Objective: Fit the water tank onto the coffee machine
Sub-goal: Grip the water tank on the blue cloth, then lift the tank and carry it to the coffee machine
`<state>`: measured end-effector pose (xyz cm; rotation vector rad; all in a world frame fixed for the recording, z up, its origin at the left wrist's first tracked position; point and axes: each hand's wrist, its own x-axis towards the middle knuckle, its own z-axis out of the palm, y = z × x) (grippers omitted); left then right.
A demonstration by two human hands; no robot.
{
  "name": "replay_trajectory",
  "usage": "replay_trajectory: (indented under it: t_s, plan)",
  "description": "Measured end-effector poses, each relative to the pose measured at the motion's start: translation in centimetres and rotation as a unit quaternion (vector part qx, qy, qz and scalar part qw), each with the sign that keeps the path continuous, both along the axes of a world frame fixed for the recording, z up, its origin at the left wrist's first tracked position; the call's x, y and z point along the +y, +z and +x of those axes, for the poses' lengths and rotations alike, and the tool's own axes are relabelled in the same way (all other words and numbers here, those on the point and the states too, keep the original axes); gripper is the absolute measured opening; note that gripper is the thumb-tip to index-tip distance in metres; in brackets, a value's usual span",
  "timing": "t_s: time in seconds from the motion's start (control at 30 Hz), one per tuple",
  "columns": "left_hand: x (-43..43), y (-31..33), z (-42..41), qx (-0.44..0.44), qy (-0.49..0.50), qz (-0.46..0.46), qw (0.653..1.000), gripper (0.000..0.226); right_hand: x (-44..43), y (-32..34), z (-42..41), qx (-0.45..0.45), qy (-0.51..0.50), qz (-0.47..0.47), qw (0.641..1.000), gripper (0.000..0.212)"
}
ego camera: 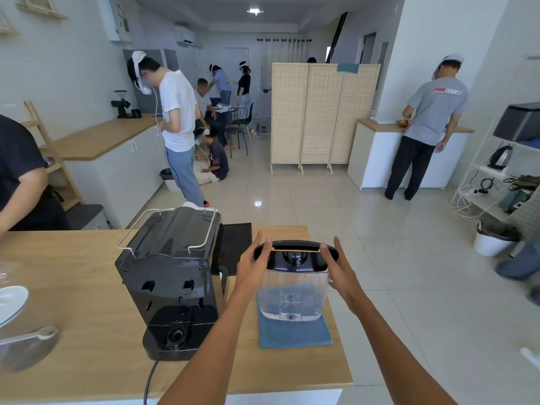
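Flanking water tank (293, 290) on blue cloth (295, 331): left hand (252, 267), right hand (340, 267), both open against lid.

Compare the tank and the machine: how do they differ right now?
The tank is clear-walled with a dark lid; the machine is all black. The tank stands on a blue cloth, the machine on bare counter. Both hands flank the tank; none touches the machine. Both stand upright.

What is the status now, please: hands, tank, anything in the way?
Left hand and right hand flank water tank, grip unclear. Tank on blue cloth, right of coffee machine. Path clear.
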<state>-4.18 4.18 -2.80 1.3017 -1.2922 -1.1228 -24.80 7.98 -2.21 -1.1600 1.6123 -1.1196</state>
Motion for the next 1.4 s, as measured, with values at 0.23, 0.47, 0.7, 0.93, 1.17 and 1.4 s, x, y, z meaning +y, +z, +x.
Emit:
replay_trajectory:
  t_s: [0.23,0.47,0.7,0.93,1.17,1.4]
  plan:
    - [-0.2,-0.6,0.5,-0.009,-0.044,0.026,0.999,0.066,0.3,-0.1,-0.6,-0.002,0.041,0.008,0.999,0.110]
    - [0.4,-1.4,0.3,-0.136,-0.079,0.016,0.987,0.089,0.6,-0.6,-0.3,0.153,0.072,-0.019,0.985,0.089]
    - [-0.3,-2.7,1.2,-0.169,-0.103,-0.009,0.980,0.088,-0.2,-1.7,-0.8,0.179,0.088,-0.066,0.978,0.080]
    - [-1.3,-0.7,2.0,-0.320,-0.076,-0.055,0.943,0.080,-1.3,-1.2,-2.7,0.238,0.131,-0.057,0.961,0.074]
    - [-0.4,-2.1,1.7,-0.299,-0.121,-0.096,0.942,0.091,-1.1,-3.2,-2.7,0.214,0.139,-0.115,0.960,0.093]
    - [-0.1,-2.4,1.9,-0.289,-0.137,-0.077,0.944,0.106,-1.6,-4.6,-3.3,0.194,0.138,-0.140,0.961,0.105]
